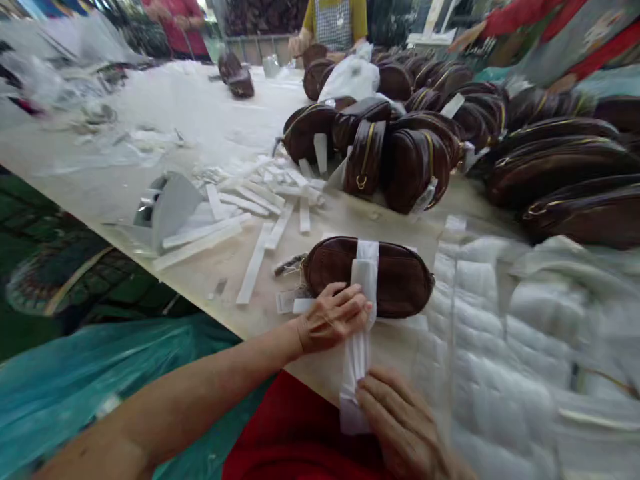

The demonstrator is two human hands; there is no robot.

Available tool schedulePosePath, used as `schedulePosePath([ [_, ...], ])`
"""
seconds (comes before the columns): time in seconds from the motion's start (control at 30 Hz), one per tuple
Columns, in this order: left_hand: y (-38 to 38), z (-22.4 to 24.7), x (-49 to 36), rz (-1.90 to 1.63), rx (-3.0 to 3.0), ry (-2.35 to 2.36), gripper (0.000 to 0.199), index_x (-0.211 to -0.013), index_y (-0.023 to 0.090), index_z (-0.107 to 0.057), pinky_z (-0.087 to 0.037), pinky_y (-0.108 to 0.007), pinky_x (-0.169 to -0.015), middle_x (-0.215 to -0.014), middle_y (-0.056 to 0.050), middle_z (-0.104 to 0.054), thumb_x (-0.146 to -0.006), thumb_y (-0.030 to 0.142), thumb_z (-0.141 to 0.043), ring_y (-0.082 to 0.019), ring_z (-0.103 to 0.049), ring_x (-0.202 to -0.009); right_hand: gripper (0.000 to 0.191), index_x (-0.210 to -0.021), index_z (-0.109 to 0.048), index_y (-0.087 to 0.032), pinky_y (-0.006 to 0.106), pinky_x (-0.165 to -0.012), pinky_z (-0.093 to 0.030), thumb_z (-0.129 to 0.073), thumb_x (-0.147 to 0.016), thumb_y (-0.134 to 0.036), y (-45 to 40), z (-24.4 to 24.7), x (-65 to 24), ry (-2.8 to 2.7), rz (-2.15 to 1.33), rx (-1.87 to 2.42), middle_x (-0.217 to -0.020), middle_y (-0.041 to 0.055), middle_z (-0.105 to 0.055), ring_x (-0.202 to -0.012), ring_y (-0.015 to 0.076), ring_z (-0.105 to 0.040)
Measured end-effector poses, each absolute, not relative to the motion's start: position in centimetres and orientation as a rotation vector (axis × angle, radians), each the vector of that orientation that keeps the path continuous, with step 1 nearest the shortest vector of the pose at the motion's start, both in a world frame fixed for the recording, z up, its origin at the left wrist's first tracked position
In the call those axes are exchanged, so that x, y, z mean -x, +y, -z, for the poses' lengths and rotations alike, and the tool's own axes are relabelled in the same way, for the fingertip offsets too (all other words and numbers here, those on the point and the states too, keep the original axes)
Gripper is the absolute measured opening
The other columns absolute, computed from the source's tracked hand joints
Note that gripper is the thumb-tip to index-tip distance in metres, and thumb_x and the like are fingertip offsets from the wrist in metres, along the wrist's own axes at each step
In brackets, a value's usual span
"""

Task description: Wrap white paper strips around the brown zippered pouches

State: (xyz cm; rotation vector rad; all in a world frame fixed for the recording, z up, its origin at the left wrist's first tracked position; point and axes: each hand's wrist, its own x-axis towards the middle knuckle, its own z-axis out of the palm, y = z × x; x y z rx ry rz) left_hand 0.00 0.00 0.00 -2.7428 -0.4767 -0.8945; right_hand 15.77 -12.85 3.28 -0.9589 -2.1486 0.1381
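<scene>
A dark brown oval pouch (403, 280) lies on the table near its front edge. White wrapping paper (357, 353) runs over the pouch's middle and down towards my body. My left hand (336, 317) rests at the pouch's lower edge, its fingers bent slightly over the paper strip and pressing on it. Lower down, my right hand (400, 413) lies along the right side of the paper, thumb hidden, fingertips on its edge. A tag (286, 301) and a wrapped zip pull (290, 265) stick out at the pouch's left end.
Loose white strips (203, 233) lie left of the pouch on the table (400, 223). Many brown bags (410, 160) stand behind it. Clear plastic packets (480, 327) cover the right side. Teal plastic (200, 340) hangs below the table's edge. Several people work across the table.
</scene>
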Motion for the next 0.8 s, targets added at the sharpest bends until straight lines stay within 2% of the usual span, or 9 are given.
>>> schedulePosePath([
  [0.13,-0.3,0.5,0.0,0.958,2.745,-0.469,0.015,-0.102,0.009,-0.057,-0.04,-0.037,-0.09,-0.093,-0.005,-0.066,-0.093,0.011,-0.045,-0.019,-0.059,-0.104,0.028,-0.094,-0.063,-0.01,0.029,-0.084,-0.05,-0.037,-0.087,-0.003,-11.2,-5.0,-17.1,-2.166,-0.126,0.915,-0.085,0.009,-0.07,-0.089,0.0192,-0.063],
  [0.3,-0.3,0.7,0.5,1.012,2.86,-0.473,0.017,-0.099,0.012,-0.058,-0.036,-0.036,-0.088,-0.103,-0.008,-0.066,-0.092,0.011,-0.043,-0.02,-0.054,-0.112,0.021,-0.093,-0.064,-0.011,0.031,-0.079,-0.052,-0.047,-0.085,-0.003,-7.2,-6.7,-18.1,-2.15,-0.071,0.886,-0.084,0.009,-0.068,-0.087,0.0203,-0.06],
  [0.4,-0.3,0.5,0.7,1.065,2.963,-0.533,0.023,-0.102,0.011,-0.057,-0.034,-0.038,-0.091,-0.105,-0.009,-0.065,-0.086,0.009,-0.04,-0.02,-0.053,-0.112,0.019,-0.092,-0.064,-0.014,0.031,-0.074,-0.053,-0.05,-0.084,-0.004,-4.0,-7.0,-18.4,-2.127,-0.066,0.863,-0.083,0.0082,-0.067,-0.084,0.0196,-0.059],
  [0.57,-0.4,0.4,0.7,1.068,3.095,-0.597,0.015,-0.082,0.012,-0.057,-0.038,-0.037,-0.087,-0.097,-0.01,-0.064,-0.07,0.015,-0.048,-0.022,-0.054,-0.109,0.017,-0.082,-0.065,-0.019,0.029,-0.067,-0.053,-0.053,-0.084,-0.007,0.6,-5.1,-18.7,-2.038,-0.105,0.993,-0.076,0.0046,-0.065,-0.077,0.0168,-0.058],
  [0.7,-0.4,0.8,0.7,1.12,3.072,-0.574,0.011,-0.077,0.012,-0.057,-0.041,-0.037,-0.089,-0.1,-0.012,-0.063,-0.074,0.019,-0.05,-0.023,-0.054,-0.11,0.014,-0.077,-0.065,-0.021,0.029,-0.068,-0.051,-0.055,-0.086,-0.015,2.1,-2.3,-18.7,-1.945,-0.146,1.175,-0.075,0.003,-0.063,-0.076,0.0163,-0.057],
  [0.8,-0.5,0.3,0.4,1.216,3.04,-0.64,0.011,-0.075,0.012,-0.057,-0.044,-0.035,-0.087,-0.096,-0.011,-0.062,-0.079,0.018,-0.05,-0.022,-0.055,-0.106,0.016,-0.073,-0.065,-0.021,0.029,-0.068,-0.05,-0.057,-0.086,-0.024,2.1,-0.8,-18.6,-1.877,-0.203,1.34,-0.078,0.0031,-0.061,-0.077,0.0162,-0.056],
])
